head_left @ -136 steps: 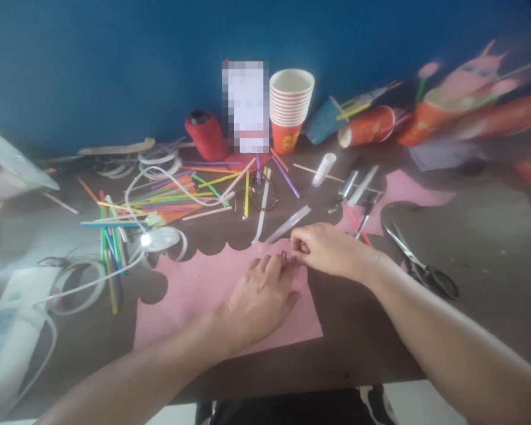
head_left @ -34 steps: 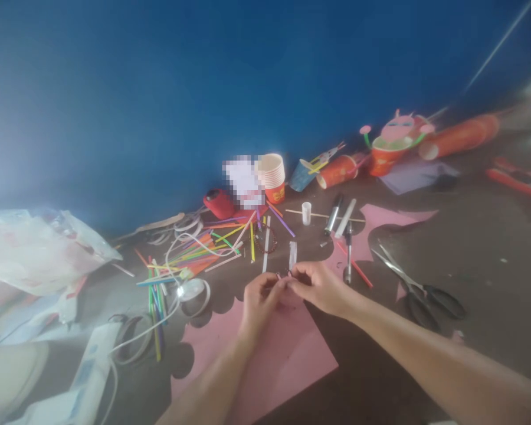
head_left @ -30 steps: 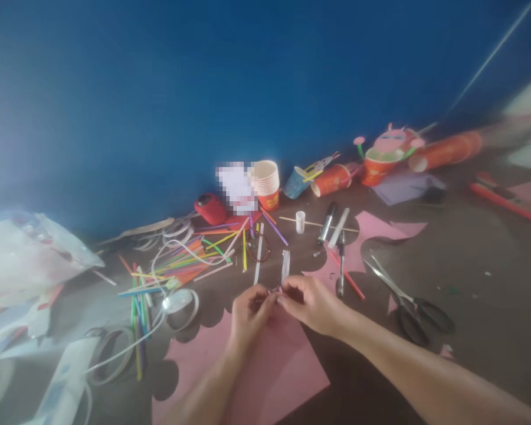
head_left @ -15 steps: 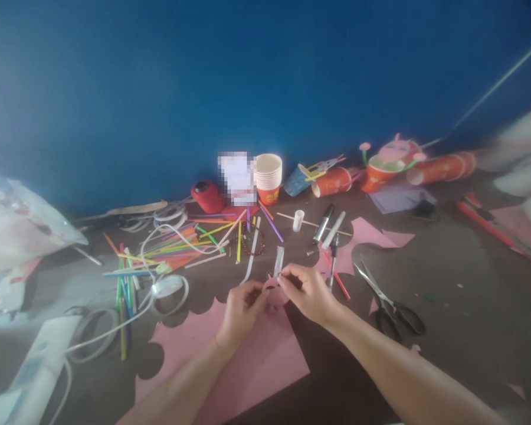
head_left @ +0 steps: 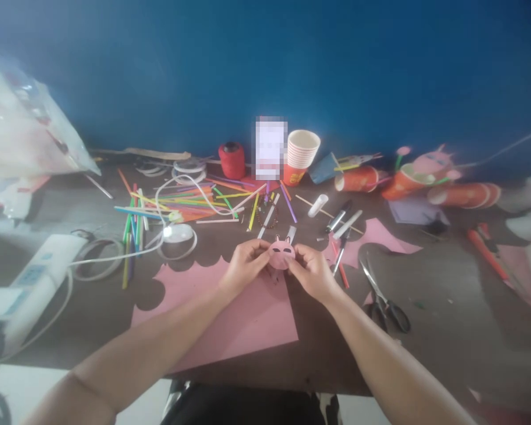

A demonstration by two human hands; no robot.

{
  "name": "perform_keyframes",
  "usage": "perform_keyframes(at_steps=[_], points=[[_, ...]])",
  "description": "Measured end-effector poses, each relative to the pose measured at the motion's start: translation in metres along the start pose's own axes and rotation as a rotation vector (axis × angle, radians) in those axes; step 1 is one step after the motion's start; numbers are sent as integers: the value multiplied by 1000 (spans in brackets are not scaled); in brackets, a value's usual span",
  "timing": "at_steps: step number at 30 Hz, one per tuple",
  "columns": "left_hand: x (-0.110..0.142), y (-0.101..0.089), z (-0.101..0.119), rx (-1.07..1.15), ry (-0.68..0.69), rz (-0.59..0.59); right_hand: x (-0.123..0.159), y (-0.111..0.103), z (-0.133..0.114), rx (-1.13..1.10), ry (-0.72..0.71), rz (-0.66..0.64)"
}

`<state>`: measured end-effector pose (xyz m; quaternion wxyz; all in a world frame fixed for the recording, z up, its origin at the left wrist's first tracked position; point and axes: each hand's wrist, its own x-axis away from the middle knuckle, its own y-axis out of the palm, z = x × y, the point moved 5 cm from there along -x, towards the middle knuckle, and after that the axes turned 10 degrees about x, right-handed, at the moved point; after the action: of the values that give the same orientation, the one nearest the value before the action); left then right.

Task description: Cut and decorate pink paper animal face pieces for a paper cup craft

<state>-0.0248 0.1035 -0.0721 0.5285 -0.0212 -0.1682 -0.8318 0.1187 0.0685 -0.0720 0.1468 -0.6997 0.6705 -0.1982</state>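
Observation:
Between both hands is a small pink paper face cutout (head_left: 282, 257) with dark eyes and two little ears or horns on top. My left hand (head_left: 248, 262) pinches its left edge. Thumb and fingers of my right hand (head_left: 312, 273) close on its right edge. Under the hands lies a large pink paper sheet (head_left: 234, 324) with scalloped cuts along its far edge. Scissors (head_left: 383, 298) with black handles rest to the right of my right hand, and a dark marker (head_left: 341, 251) lies just beyond it.
Colourful sticks (head_left: 181, 203) and a white cable spread at left, beside a power strip (head_left: 38, 289). Stacked paper cups (head_left: 301, 154), a red thread spool (head_left: 232, 160) and a decorated cup (head_left: 407, 180) stand along the blue wall. A red-handled cutter (head_left: 487, 254) lies far right.
My right hand has shifted from the top of the paper face to its right edge, so the face shows more fully. The camera view has tilted down and turned left.

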Motion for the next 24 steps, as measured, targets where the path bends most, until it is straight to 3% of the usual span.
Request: perform_keyframes(at_steps=[15,24], points=[[0,-2,-9,-60,-1,-21,-1,0,2,-54,25,-7],[-1,-4,-7,-116,36,-32,-1,4,-4,-35,-46,5]])
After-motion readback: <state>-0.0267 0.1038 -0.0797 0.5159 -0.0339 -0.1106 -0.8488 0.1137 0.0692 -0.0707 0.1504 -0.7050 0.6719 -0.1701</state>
